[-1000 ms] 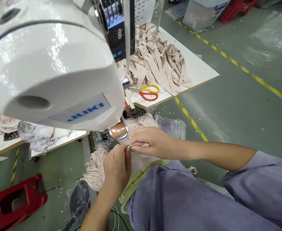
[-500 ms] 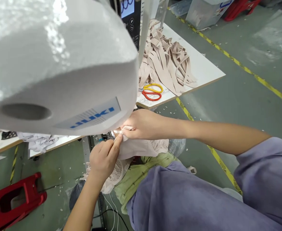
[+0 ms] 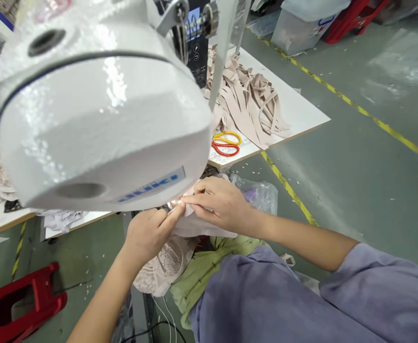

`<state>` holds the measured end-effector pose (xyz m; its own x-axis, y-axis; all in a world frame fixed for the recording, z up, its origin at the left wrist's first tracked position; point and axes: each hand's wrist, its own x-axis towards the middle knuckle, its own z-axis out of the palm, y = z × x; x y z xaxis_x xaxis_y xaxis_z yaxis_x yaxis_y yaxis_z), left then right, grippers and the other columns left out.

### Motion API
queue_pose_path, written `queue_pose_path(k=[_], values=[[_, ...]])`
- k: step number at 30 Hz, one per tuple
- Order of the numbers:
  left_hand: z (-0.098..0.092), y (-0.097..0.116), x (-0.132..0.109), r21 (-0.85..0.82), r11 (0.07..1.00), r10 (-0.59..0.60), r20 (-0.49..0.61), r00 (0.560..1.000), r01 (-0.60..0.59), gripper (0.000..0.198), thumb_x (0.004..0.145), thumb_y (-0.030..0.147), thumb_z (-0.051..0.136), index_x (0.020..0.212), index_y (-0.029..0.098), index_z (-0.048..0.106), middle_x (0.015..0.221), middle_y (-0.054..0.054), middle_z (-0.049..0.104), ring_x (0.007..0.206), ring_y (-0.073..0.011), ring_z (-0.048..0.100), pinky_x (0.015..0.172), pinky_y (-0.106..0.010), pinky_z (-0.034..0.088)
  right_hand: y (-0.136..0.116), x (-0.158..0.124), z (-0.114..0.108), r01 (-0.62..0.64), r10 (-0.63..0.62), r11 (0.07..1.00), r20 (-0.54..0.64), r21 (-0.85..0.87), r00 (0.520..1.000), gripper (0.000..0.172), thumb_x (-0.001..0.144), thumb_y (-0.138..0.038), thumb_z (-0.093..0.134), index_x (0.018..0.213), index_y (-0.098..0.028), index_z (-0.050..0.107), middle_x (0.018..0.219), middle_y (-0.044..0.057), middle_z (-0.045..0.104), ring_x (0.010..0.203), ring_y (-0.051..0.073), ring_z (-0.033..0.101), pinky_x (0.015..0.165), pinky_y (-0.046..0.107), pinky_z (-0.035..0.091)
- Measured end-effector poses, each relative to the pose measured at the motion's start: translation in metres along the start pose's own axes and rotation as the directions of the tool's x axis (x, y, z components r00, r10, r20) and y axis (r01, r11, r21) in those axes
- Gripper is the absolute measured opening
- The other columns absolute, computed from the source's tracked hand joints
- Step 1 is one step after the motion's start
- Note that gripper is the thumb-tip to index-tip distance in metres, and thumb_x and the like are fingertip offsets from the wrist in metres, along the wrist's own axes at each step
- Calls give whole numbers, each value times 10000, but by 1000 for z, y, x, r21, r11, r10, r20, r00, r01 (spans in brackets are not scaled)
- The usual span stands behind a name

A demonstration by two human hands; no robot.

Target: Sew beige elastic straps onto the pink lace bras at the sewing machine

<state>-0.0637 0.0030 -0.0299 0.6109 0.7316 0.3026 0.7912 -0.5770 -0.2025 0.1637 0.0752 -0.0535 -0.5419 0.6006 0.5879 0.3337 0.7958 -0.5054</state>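
Observation:
Below the head of a white JUKI sewing machine (image 3: 105, 124), both hands meet at the edge of a pale pink bra (image 3: 166, 262) with lace cups. My left hand (image 3: 148, 233) has its fingers curled, and the index fingertip presses on the fabric by the machine's metal parts. Close against it, my right hand (image 3: 225, 202) pinches the fabric edge between thumb and fingers. A smooth panel of the bra hangs under the hands, and a lace cup droops toward the lap over a green cloth (image 3: 204, 267). The machine head hides the needle.
Yellow-and-red-handled scissors (image 3: 226, 144) lie on a white table (image 3: 302, 112) beside a heap of beige fabric strips (image 3: 244, 97). A clear plastic bag (image 3: 264, 195) hangs right of my hands. A red stool (image 3: 46, 295) stands lower left, and a lidded plastic bin (image 3: 296, 31) at the back.
My right hand has shifted slightly right and down, its fingers pinching differently at the fabric edge. My left index finger stays on the fabric. The view has tilted, showing more of the machine's top.

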Motion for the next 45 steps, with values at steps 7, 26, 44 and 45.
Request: queue_pose_path(k=[7, 26, 44, 45], values=[[-4, 22, 10, 50, 986, -159, 40, 986, 157, 400, 853, 68, 486, 1222, 192, 576, 538, 49, 493, 483, -129, 459, 465, -312, 190, 2, -21, 6, -419, 380, 828, 176, 372, 908, 454, 916, -330, 596, 1338, -228, 461, 1210, 111, 575, 696, 113, 591, 559, 250, 503], [-7, 58, 33, 196, 864, -468, -23, 883, 464, 414, 819, 103, 521, 1224, 142, 597, 453, 31, 452, 376, -153, 365, 428, -303, 163, 27, 48, -12, -274, 183, 915, 300, 296, 936, 342, 864, -181, 566, 1149, -293, 718, 1192, 45, 683, 1205, 257, 601, 952, 386, 563], [-11, 58, 30, 186, 876, -459, 35, 888, 446, 366, 867, 112, 504, 1229, 120, 556, 518, 29, 523, 423, -158, 465, 452, -316, 200, 40, 39, -3, -228, 136, 882, 241, 411, 961, 363, 825, -188, 585, 1163, -222, 711, 1351, 51, 638, 1220, 234, 607, 1073, 406, 479], [-11, 57, 29, 185, 871, -468, 29, 883, 456, 350, 873, 118, 496, 1217, 118, 563, 521, 25, 526, 427, -159, 470, 451, -317, 200, 40, 39, -2, -224, 132, 884, 241, 411, 961, 362, 821, -186, 585, 1158, -214, 715, 1349, 56, 638, 1231, 241, 599, 1083, 410, 470]])
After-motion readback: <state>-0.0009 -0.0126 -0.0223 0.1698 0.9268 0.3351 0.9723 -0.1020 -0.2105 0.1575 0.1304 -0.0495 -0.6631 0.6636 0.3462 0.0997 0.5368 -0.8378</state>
